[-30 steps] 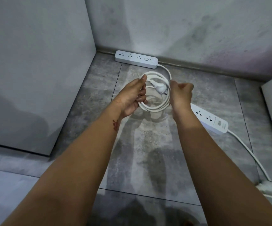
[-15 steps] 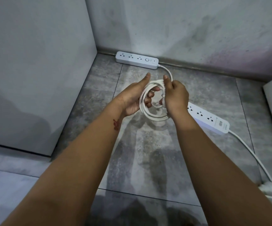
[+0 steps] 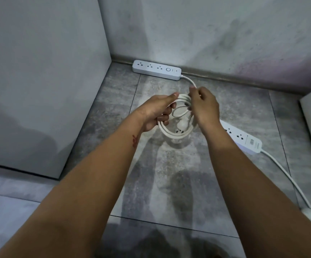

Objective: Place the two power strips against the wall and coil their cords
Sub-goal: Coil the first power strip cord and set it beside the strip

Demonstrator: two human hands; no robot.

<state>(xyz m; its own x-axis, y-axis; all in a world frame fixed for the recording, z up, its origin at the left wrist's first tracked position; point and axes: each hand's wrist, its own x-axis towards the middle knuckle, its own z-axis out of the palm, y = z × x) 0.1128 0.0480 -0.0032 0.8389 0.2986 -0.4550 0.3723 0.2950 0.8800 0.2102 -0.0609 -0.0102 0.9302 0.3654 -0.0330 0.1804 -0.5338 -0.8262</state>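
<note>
A second ago the right hand (image 3: 205,105) gripped the right side of the looped cord (image 3: 171,133), apart from the left hand (image 3: 158,110). It has since moved up and in to the top of the loops, where its fingertips now pinch the strand running to the power strip (image 3: 156,69). The left hand's fingers, looser before, have curled round the loops' left side. The plug (image 3: 181,126), earlier lying across the top of the coil, now hangs low inside it.
</note>
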